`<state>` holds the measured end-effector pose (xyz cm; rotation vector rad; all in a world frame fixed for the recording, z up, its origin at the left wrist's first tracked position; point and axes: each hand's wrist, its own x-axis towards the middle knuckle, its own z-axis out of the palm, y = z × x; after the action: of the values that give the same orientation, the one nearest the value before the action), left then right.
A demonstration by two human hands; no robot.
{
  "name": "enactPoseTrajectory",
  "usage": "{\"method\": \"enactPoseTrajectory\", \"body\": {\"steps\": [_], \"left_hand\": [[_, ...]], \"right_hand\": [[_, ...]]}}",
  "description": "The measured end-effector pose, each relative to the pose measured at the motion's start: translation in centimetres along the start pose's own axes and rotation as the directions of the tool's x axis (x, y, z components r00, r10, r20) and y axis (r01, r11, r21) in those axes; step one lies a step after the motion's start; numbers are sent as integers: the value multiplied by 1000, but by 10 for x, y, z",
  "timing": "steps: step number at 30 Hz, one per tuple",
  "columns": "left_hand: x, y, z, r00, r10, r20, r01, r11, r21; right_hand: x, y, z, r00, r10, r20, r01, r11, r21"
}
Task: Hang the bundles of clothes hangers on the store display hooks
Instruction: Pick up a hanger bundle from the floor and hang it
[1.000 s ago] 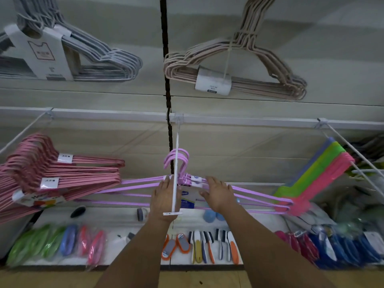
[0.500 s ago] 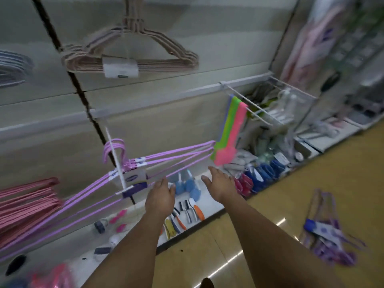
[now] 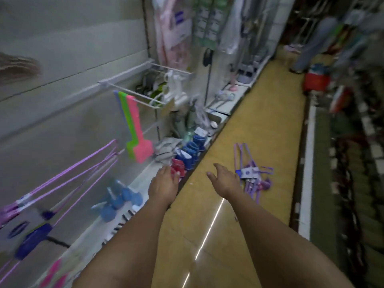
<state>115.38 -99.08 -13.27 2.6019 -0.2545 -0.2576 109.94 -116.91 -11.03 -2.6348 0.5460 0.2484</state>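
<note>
Two bare hands are reaching out over the yellow floor (image 3: 259,125) of a shop aisle, and neither is holding anything. Left hand (image 3: 164,183) is hovering palm down just beside the edge of the low white shelf (image 3: 143,175), its grip relaxed with the fingers straight and close together. Right hand (image 3: 225,180) is stretching forward with the grip spread, fingers apart and slightly bent, pointing toward a bundle of purple hangers (image 3: 250,173) that is lying flat on the floor near the fingertips, not touching them. Another bundle of purple hangers (image 3: 62,179) is hanging against the grey wall panel (image 3: 62,48) at the left, well apart from both hands, blurred by motion. Pink, green and blue flat tools (image 3: 133,125) are hanging from a white wire hook (image 3: 133,93) further along the wall. Red and blue packets (image 3: 187,154) are sitting on the shelf just ahead of the left hand. Far down the aisle a person's legs (image 3: 307,53) are standing beside a red basket (image 3: 315,81).
</note>
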Motion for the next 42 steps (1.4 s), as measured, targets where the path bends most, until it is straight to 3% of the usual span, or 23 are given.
{"method": "enactPoseTrajectory", "body": {"steps": [10,20,33,42], "left_hand": [[44,167,93,967,218,133,-215,976,-35],[91,257,178,947,240,215,-251,968,25],[219,311,238,912,286,292,-298,954,-3],[300,305,309,896,248,368,-270,963,10]], "right_hand": [[30,171,-73,978,197,-71,-180,963,200],[79,285,-98,956,283,-76,-262,942,211],[198,339,-120,920,388,-53,-367,901,231],[289,372,-71,901,435,0,-409,846,341]]}}
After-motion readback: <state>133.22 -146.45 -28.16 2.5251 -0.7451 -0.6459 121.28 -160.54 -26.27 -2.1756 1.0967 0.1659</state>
